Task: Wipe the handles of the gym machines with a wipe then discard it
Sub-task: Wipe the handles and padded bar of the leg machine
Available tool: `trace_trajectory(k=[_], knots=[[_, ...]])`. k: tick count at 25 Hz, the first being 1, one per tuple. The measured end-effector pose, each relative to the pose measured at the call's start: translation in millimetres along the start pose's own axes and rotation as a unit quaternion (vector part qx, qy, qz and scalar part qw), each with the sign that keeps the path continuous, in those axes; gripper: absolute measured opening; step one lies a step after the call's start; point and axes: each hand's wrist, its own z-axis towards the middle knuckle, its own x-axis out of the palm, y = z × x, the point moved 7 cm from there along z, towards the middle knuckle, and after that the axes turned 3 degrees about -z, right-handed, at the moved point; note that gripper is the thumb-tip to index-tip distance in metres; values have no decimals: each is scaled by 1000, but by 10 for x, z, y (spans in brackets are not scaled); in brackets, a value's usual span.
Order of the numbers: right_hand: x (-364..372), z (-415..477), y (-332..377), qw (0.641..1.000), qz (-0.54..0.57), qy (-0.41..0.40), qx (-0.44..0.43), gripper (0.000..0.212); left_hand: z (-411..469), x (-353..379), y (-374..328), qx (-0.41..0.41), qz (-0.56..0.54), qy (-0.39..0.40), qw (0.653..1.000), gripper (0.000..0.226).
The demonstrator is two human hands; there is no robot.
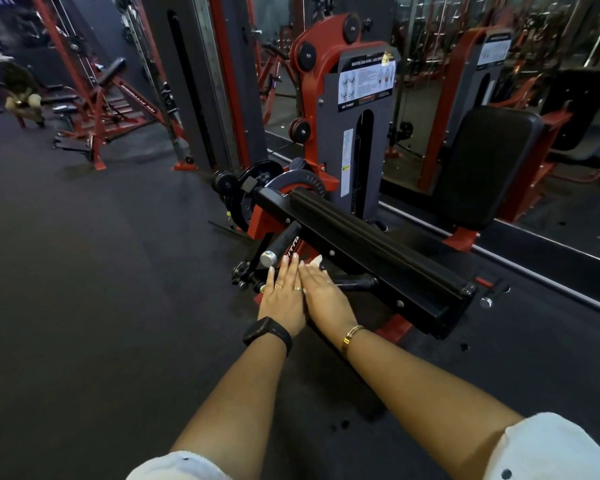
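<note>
The wipe (317,260) could slip & drop on the floor (118,271), b/c the R hand (324,294) lies flat over it w/ straight fingers, no tight hold I can see. It may miss the handle (282,241): near, but the wipe isn't on it. L hand (280,301) is flat too, side by side w/ the R. Wipe: small, white, crumpled, peeking past R fingertips beside the black bar (378,237).

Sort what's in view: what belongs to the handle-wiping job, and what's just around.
Job: white wipe, peeking past the right hand; left hand; black rubber-gripped handle with silver end cap; lower black handle.
Around: black padded backrest; red bench machine far left; wall mirror.
</note>
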Motion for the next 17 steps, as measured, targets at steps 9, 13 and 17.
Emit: trace_trajectory(k=[9,13,17], knots=[[-158,55,-473,990,-87,9,110,32,4,49,5,13,6,22,1000,87],[-23,281,-111,986,128,88,59,40,0,51,-8,5,23,24,999,84],[-167,129,-613,992,-84,98,-15,48,-2,31,-19,6,-10,21,1000,83]])
